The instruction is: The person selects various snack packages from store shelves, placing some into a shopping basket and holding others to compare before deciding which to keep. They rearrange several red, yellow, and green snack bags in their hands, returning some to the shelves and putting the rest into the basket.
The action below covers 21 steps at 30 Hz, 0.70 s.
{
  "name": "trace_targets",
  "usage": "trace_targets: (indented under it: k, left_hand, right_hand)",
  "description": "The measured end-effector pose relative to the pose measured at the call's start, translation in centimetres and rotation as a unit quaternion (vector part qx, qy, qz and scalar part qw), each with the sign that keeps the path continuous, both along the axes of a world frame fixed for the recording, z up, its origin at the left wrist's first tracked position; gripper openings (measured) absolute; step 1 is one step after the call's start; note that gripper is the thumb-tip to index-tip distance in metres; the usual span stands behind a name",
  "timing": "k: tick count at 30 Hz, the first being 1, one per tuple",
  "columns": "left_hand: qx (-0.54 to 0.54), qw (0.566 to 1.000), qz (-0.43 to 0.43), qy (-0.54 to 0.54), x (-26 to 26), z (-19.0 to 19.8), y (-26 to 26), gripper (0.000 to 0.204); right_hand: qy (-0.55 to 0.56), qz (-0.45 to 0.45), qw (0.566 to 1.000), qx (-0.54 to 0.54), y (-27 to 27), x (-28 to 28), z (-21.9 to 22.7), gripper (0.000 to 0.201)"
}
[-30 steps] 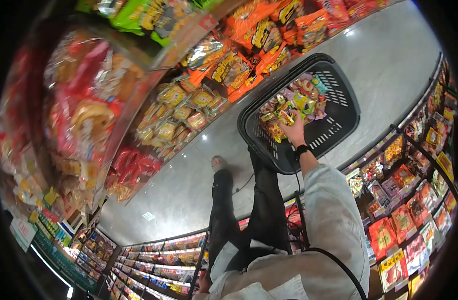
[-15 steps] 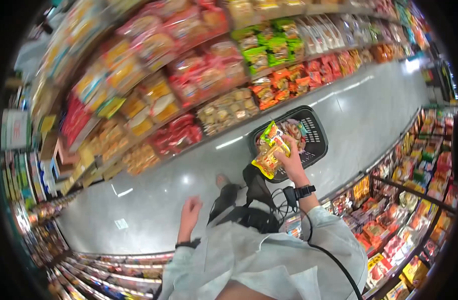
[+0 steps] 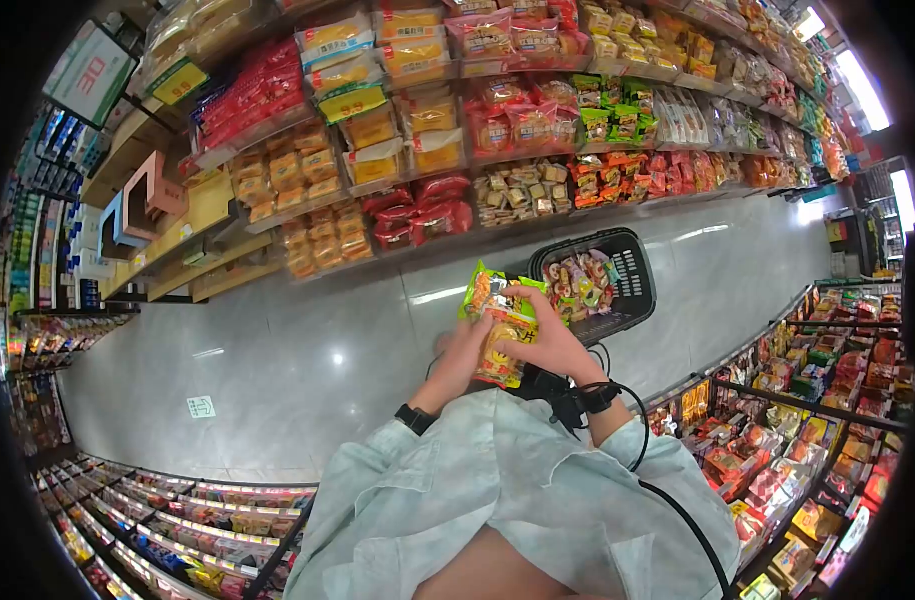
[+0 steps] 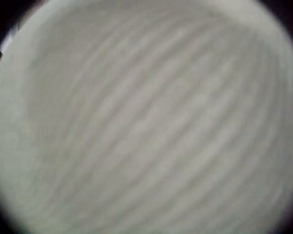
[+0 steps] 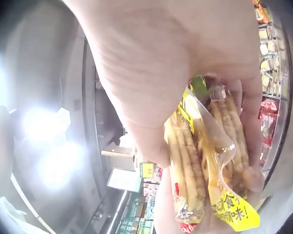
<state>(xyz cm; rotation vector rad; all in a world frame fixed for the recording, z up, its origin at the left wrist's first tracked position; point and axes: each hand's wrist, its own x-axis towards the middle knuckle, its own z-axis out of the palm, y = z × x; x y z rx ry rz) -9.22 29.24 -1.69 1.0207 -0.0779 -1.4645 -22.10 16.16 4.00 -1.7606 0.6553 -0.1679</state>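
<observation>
In the head view both hands meet in front of the body over a few snack packets. My right hand [image 3: 552, 338] grips them from the right, thumb across a yellow packet [image 3: 502, 352]. From the left, my left hand [image 3: 461, 362] holds the same bunch, with a green packet [image 3: 485, 287] sticking up above the fingers. The right wrist view shows the right palm close up and a clear wrapper [image 5: 185, 168] with brown stick-shaped snacks inside, beside yellow printed film [image 5: 236, 214]. Only a blurred, ribbed pale surface [image 4: 151, 122] fills the left wrist view.
A black shopping basket [image 3: 632, 290] with several small wrapped snacks [image 3: 580, 283] stands on the grey floor [image 3: 307, 340], just beyond the right hand. Shelves of bagged snacks [image 3: 537, 125] run along the front; another rack [image 3: 777, 440] is at the right. A black cable [image 3: 682, 510] hangs by the right arm.
My right hand has lifted the packets out of the basket and drawn them toward the body. The left hand has come up from the side and now holds them too.
</observation>
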Motion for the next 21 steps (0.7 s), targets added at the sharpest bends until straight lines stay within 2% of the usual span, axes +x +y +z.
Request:
trace_targets:
  k: [3, 7, 10, 12, 21]
  left_hand:
    - [-0.020, 0.999, 0.014, 0.038, 0.9, 0.2, 1.5, 0.057]
    - [-0.012, 0.996, 0.024, 0.082, 1.8, 3.0, 2.5, 0.055]
    - [0.026, 0.999, 0.045, -0.014, 1.8, 3.5, 2.6, 0.053]
    - [0.014, 0.998, 0.048, -0.048, 1.5, 1.6, 2.9, 0.052]
    - [0.004, 0.979, 0.100, -0.176, -2.4, 1.8, 1.4, 0.051]
  right_hand:
    - [0.005, 0.029, 0.999, -0.032, 1.6, 0.9, 1.0, 0.076]
    - [0.009, 0.074, 0.996, -0.043, 3.0, 1.8, 2.1, 0.076]
    - [0.019, 0.073, 0.996, -0.040, 3.6, 2.0, 2.4, 0.074]
    - [0.016, 0.084, 0.996, -0.041, 3.6, 1.9, 2.9, 0.074]
    - [0.000, 0.099, 0.993, -0.066, 2.1, -1.9, 3.2, 0.071]
